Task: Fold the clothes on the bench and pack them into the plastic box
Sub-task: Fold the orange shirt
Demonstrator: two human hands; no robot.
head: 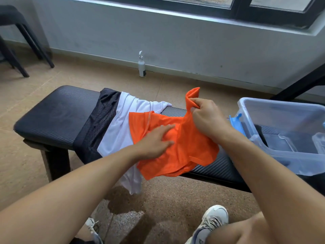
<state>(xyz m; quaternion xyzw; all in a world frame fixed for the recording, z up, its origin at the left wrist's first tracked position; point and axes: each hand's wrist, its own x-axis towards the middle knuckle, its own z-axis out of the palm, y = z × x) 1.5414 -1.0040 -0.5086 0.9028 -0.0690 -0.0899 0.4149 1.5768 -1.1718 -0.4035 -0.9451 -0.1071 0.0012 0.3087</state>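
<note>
Left hand (156, 140) lies flat, pinning the orange shirt (184, 147) on the desk (52, 117); right hand (205, 115) pinches its upper edge, probably to fold.

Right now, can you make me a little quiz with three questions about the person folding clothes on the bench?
1. True or false: the right hand pinches a corner of the orange shirt and lifts it.
2. Which piece of clothing lies right under the orange shirt? A) the white shirt B) the black mesh shorts C) a green towel
3. Fill in: the left hand lies flat on the ____ shirt.

Key
1. True.
2. A. The black mesh shorts lie farther left on the bench.
3. Orange. The plastic box sits at the right end of the bench.
</note>
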